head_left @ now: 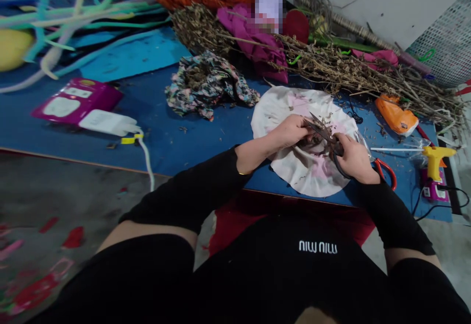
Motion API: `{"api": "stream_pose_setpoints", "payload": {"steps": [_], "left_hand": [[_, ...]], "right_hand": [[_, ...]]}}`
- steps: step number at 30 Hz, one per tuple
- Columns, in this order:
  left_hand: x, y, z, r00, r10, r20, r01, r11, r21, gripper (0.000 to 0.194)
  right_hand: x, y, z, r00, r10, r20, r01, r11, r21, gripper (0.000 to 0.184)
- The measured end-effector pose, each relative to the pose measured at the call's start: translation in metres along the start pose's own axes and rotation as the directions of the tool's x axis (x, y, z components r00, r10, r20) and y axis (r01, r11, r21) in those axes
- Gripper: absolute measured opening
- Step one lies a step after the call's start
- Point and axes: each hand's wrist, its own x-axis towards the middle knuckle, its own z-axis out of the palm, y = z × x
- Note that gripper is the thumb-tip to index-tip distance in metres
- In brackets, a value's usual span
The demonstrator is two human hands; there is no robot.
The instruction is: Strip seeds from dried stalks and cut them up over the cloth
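Over a round white cloth (265,113) with pink patches, my right hand (355,159) is closed round the dark handles of a pair of scissors (324,131). The scissor blades point up and left, slightly parted. My left hand (292,132) is closed in a pinch close to the blades, on dry plant bits (312,142) that partly hide under the fingers and scissors. Small brown dried fragments lie scattered on the cloth. Beside my right wrist is a red-orange looped handle (388,173) on the table.
Dry twigs (353,71) lie along the back of the blue table (154,103). A yellow glue gun (436,159) with a black cord stands at right, near an orange packet (395,115). A floral cloth bundle (211,83), a purple power box (79,100) and long balloons (84,17) lie leftward.
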Motion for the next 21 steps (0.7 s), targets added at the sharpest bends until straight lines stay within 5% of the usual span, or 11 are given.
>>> {"api": "stream_pose_setpoints", "payload": {"steps": [21], "left_hand": [[0.0067, -0.0021, -0.0063, 0.995, -0.094, 0.024, 0.095, 0.995, -0.014, 0.025]], "right_hand": [[-0.0002, 0.003, 0.0066, 1.0, -0.01, -0.009, 0.01, 1.0, 0.023, 0.049]]}}
